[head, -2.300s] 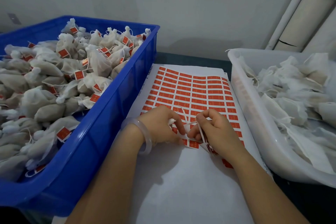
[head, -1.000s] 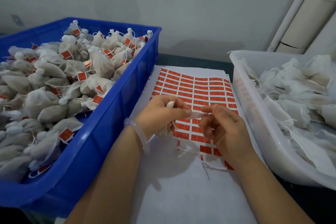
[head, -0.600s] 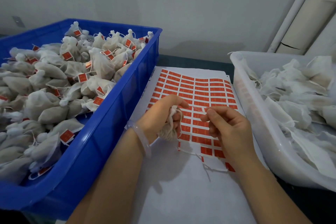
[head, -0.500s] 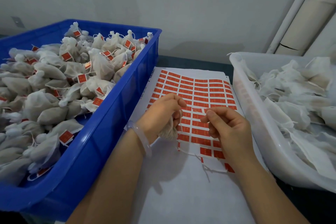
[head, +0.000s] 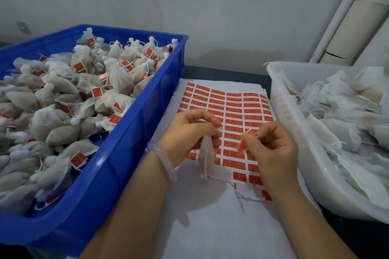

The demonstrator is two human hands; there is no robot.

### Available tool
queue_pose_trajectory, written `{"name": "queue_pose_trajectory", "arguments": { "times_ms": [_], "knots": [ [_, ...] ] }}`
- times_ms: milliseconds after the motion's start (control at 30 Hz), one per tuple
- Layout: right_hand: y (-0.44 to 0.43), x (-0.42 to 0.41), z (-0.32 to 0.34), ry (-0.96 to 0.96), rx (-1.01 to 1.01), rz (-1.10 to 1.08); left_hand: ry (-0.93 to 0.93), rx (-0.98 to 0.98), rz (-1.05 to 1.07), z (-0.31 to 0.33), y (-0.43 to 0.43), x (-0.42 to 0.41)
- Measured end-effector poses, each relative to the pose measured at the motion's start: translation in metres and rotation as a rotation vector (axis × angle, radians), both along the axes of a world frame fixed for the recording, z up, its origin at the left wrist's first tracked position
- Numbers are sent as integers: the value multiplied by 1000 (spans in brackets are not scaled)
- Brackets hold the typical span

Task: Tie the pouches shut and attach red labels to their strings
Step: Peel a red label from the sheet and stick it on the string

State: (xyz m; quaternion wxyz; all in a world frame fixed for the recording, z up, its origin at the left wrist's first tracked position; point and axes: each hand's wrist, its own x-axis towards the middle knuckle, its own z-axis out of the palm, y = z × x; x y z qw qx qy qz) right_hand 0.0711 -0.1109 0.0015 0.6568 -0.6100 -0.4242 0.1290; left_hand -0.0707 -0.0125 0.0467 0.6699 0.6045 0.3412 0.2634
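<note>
Holding the pouch (head: 207,154) by its neck in my left hand (head: 187,134) above the sheet (head: 231,107), right hand (head: 273,149) pinching a label (head: 242,147) on its string (head: 249,131), I should fold it square and press firmly.

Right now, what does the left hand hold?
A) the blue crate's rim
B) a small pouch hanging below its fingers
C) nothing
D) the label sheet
B: the left hand grips a pouch that hangs below its fingers, over the label sheet.
</note>
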Motion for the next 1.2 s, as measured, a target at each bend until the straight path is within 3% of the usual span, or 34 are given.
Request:
{"name": "queue_pose_trajectory", "arguments": {
  "times_ms": [167,633,933,1067,1200],
  "knots": [
    [1,1,-1,96,15,18,-22,20,-15,-2,1,1],
    [0,0,0,18,27,-2,-65,8,22,-3,-1,3],
    [-4,-8,9,-32,107,69,71,2,89,-8,-8,14],
    [-5,-10,11,-57,132,71,74,-19,22,-6,-10,16],
    [-4,-10,10,-146,117,71,76,70,36,-8,-10,17]
  ]
}}
